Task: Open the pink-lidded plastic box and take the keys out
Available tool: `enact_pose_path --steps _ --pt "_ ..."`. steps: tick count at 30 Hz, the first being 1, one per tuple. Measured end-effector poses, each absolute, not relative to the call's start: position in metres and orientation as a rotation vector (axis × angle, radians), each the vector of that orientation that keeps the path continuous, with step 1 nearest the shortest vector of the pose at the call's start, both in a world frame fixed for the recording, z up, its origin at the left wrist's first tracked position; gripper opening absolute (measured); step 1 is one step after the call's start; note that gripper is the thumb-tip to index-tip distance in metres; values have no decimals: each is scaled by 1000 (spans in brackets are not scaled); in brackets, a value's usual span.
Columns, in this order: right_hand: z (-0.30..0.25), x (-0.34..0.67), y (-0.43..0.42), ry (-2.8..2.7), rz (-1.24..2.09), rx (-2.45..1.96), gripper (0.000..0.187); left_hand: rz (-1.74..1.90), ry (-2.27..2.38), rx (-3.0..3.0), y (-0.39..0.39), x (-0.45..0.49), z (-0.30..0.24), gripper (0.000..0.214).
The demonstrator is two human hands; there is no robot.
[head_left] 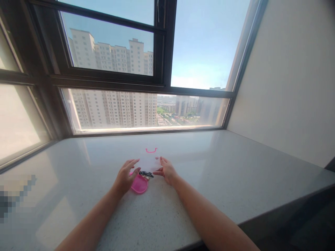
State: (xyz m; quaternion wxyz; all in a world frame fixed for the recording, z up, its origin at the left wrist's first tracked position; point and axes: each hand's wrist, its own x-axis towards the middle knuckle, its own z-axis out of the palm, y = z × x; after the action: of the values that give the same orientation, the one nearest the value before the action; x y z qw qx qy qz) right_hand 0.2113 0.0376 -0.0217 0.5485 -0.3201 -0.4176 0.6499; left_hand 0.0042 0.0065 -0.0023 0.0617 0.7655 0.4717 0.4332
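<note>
My left hand (126, 177) is over the white counter with thumb and fingers apart, holding nothing I can see. Beneath its thumb lies a round pink shallow piece (140, 184), like a small dish or case half. A small black tool-like object (146, 173) rests at that piece's upper edge, with a little brownish bit beside it, too small to name. My right hand (168, 170) is to the right of these, its fingers apart, the tips close to the black object. Beyond both hands lies a pink U-shaped piece (151, 150), handle-like. A tiny pink bit (156, 158) is near my right fingertips.
The pale speckled counter (209, 188) runs back to a dark-framed window (167, 90), with tall buildings outside. A white wall (285, 83) closes off the right side. At the left edge is a blurred-out patch. The counter's front edge slopes down from the right.
</note>
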Motion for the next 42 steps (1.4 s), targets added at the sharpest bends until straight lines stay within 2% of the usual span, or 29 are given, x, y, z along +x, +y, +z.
enact_pose_path --steps 4,11,16,17,19,21,22,25,28,31,35,37,40,42 --pt "-22 207 37 -1053 1449 -811 42 1373 1469 2314 5 4 -1 41" --pt "-16 204 31 -1248 1337 -752 56 1512 1582 2326 13 5 -2 19" --pt "-6 208 22 -1533 1112 -688 50 1619 1579 2353 8 3 8 14" --pt "-4 209 21 -1561 1012 -700 53 1639 1550 2378 5 2 10 13" --pt "0 212 19 -1569 852 -725 73 1687 1483 2416 1 2 14 9" --pt "2 215 17 -1581 796 -724 90 1721 1424 2421 -2 3 16 8" --pt "3 216 17 -1603 796 -722 93 1729 1399 2414 -2 3 15 8" --pt "5 219 15 -1652 822 -735 85 1746 1305 2294 0 5 11 14" --pt "5 219 13 -1642 824 -752 72 1802 1206 2048 5 8 6 42" --pt "4 216 13 -1659 812 -763 58 1807 1188 1970 7 9 4 56" --pt "0 216 20 -1616 753 -834 45 1788 1262 2062 6 8 6 57" --pt "-3 219 26 -1576 703 -888 46 1717 1358 2149 6 7 4 54" --pt "-10 225 40 -1534 627 -1000 48 1431 1450 2313 10 7 -3 43" --pt "-15 227 50 -1558 569 -1060 49 1253 1421 2399 13 8 -10 44"
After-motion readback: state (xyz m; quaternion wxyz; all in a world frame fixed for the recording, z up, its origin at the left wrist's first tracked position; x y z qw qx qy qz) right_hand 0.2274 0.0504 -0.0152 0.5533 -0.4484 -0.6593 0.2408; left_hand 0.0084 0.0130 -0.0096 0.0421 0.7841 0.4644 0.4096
